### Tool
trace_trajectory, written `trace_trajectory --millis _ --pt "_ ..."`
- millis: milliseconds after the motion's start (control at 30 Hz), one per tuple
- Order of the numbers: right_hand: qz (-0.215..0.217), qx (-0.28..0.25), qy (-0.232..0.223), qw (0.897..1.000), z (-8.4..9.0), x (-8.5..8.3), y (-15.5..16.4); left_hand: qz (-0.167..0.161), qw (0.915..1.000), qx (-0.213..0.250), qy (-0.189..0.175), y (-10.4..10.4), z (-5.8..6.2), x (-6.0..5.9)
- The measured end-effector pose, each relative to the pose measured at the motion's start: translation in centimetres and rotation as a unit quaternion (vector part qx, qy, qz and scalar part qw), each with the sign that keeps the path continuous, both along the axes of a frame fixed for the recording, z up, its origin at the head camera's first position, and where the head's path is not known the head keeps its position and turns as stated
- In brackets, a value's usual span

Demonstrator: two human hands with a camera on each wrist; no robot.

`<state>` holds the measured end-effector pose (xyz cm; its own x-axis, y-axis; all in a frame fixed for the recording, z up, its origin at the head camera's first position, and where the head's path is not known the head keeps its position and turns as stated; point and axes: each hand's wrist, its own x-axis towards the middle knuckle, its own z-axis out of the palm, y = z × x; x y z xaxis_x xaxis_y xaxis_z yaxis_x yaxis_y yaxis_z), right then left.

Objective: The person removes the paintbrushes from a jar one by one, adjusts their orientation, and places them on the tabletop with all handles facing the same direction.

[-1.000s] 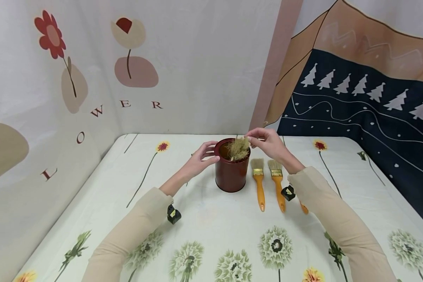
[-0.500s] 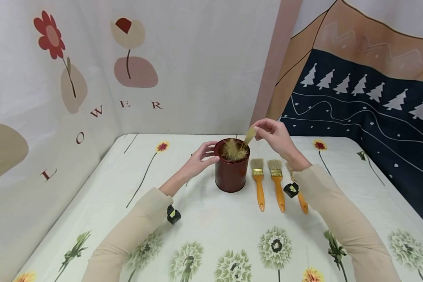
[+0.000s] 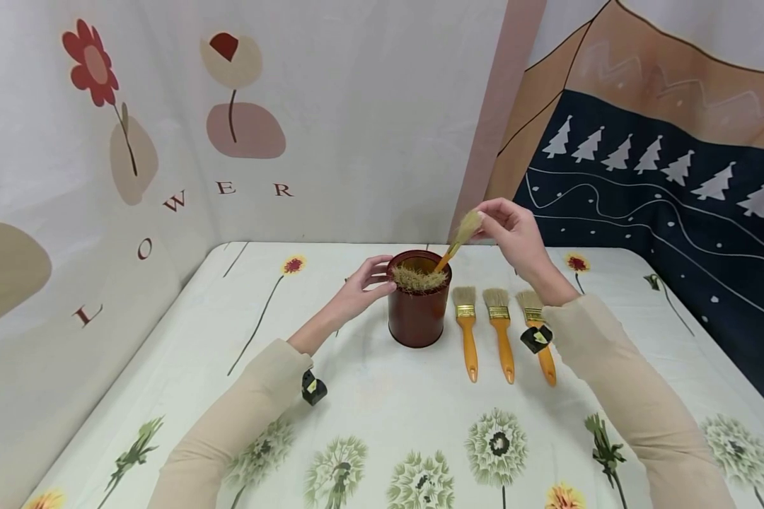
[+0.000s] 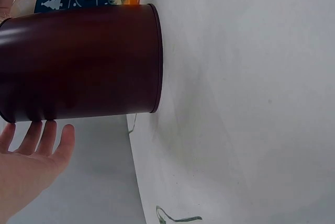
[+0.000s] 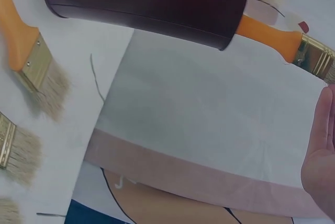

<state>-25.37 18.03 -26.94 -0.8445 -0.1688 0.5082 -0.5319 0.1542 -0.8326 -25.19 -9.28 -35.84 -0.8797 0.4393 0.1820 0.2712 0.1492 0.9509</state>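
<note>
The surface (image 3: 382,396), draped in a cloth printed with flowers, carried every item. A dark red can (image 3: 418,314) stood upright toward the far edge, about midway between the left and right edges, its mouth crowded with brush bristles. The left hand (image 3: 364,284) rested against the can's left side near the rim, fingers (image 4: 49,135) relaxed and nearly straight, touching the wall without curling round it. The right hand (image 3: 512,233) was raised above and to the right of the can, its fingertips pinching the bristle end of a paintbrush (image 3: 455,245) whose orange handle slanted down with its lower end inside the can's mouth. Three loose brushes (image 3: 500,329) lay side by side just right of the can, bristles toward the far edge. Judged from this, the step in hand was drawing a brush from the steadied can; the next move would call for lifting the handle clear of the rim.
</note>
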Motion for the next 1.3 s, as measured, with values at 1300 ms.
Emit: trace_trajectory --millis 1300 --pt "-0.046 -0.165 0.033 0.985 3.2 1.8 3.6 -0.001 1.0000 -0.003 0.002 -0.1 0.2 0.4"
